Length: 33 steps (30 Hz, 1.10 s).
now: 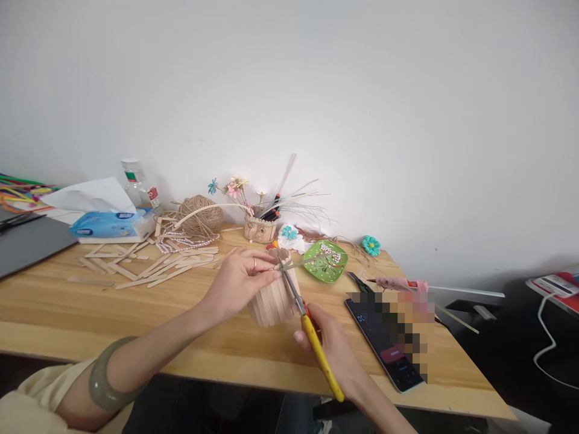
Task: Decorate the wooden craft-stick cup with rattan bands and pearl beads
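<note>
Left hand (239,278): forearm angled in from lower left, fingers pinching twine at rim of stick cup (274,298). Right hand (337,352): closed round yellow scissors (312,337), blades at cup rim. Beyond hands: pot (260,229) holding flowers, pens; green dish (325,260) holding beads.

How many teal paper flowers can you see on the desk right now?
3. One teal flower lies right of the green dish, one sits by the stick pot, one stands on a stem. Clutter may hide more.
</note>
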Tool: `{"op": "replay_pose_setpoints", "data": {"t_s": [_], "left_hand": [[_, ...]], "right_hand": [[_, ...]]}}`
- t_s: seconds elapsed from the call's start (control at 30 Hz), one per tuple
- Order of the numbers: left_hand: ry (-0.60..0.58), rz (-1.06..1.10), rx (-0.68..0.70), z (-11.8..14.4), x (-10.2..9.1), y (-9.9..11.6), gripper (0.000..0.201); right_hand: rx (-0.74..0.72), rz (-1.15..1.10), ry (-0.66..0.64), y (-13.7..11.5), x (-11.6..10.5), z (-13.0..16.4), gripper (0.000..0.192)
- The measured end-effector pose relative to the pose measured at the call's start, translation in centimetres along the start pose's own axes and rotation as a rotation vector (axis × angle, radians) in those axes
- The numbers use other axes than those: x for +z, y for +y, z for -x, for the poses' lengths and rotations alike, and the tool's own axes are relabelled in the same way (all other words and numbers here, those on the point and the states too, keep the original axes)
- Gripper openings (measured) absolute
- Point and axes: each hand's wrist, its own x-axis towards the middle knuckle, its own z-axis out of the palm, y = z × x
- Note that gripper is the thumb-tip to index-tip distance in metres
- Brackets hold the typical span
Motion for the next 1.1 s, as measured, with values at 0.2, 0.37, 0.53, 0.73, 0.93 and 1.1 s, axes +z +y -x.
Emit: {"op": "replay_pose_setpoints", "data": {"t_s": [0.2,0.37,0.53,0.73,0.93,1.1], "left_hand": [[-0.015,0.036,-0.009,0.02,-0.06,-0.15,0.019],[-0.03,0.061,-0.018,0.12,-0.05,-0.11,0.02],[-0.026,0.068,-0.021,0.18,-0.02,-0.08,0.02],[-0.05,0.099,-0.031,0.13,0.13,-0.21,0.02],[-0.05,0.098,-0.019,0.23,0.16,-0.34,0.02],[-0.045,0.089,-0.009,0.21,0.38,-0.24,0.019]], "right_hand": [[-0.042,-0.209,-0.115,-0.17,-0.74,0.13,0.05],[-0.061,-0.255,-0.115,0.25,-0.4,0.3,0.052],[-0.056,-0.199,-0.066,0.39,-0.2,0.19,0.052],[-0.05,-0.223,-0.11,0.3,-0.52,0.21,0.054],[-0.041,-0.198,-0.126,0.12,-0.66,0.45,0.047],[0.076,-0.034,0.019,0.02,-0.18,0.59,0.033]]}}
